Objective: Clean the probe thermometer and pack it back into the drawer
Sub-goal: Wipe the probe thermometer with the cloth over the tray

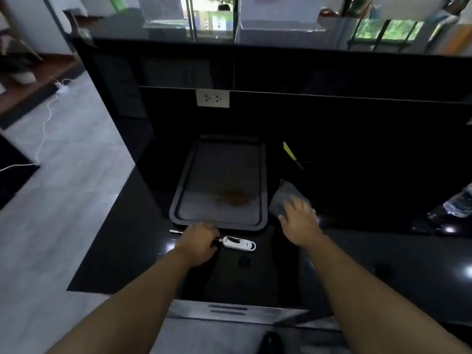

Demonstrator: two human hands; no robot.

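The probe thermometer [238,243] lies on the black counter just in front of a dark tray [178,200]. Its white body points right and its thin metal probe runs left. My left hand [199,242] covers the middle of the probe with curled fingers; the probe's tip sticks out to the left. Whether the fingers grip the probe I cannot tell. My right hand [300,221] is spread flat, fingers apart, resting on the near edge of a grey cloth [284,198] to the right of the tray. The front of a drawer [229,310] shows below the counter edge.
The tray carries a brown stain [233,196] near its front. A yellow-green pen-like object [292,155] lies behind the cloth. A crumpled plastic bottle [457,205] sits at the far right. A wall socket [212,98] is on the back panel. The counter ends at the left, floor beyond.
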